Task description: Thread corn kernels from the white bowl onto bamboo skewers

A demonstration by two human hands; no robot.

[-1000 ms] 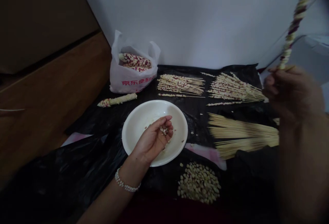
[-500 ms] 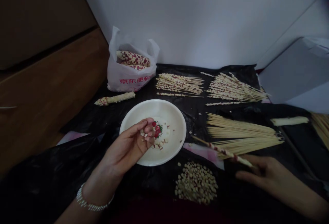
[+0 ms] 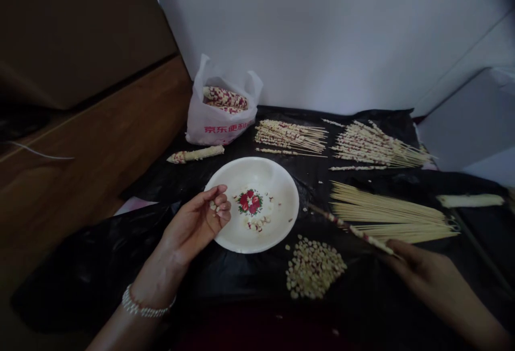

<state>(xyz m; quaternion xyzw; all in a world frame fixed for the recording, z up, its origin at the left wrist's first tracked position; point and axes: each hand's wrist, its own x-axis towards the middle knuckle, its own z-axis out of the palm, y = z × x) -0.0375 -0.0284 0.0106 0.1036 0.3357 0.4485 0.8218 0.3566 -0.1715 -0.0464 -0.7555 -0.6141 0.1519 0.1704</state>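
My left hand [image 3: 205, 219], palm up with fingers curled, cups a few corn kernels [image 3: 214, 207] at the left rim of a white bowl [image 3: 277, 176]. More loose kernels [image 3: 257, 225] lie on the bowl's floor, near a printed red strawberry pattern. Pinched in my right hand [image 3: 420, 265] is a skewer threaded with corn kernels [image 3: 362, 235]; its bare tip points left toward the bowl. Between my hands, in front of the bowl, a pile of kernels [image 3: 314, 268] rests on a black plastic sheet [image 3: 237, 278].
Behind the bowl stand a white plastic bag [image 3: 221, 136] of corn cobs and a partly stripped cob [image 3: 197, 154]. Two bundles of threaded skewers [image 3: 292, 136] lie further back. Bare skewers [image 3: 390, 214] and a stripped cob [image 3: 470, 200] are at the right. A white wall [image 3: 322, 34] closes the back.
The view has shifted, so most things appear further right. My left hand has drawn left, toward the bowl's rim, still cupping kernels. My right hand still holds the threaded skewer.
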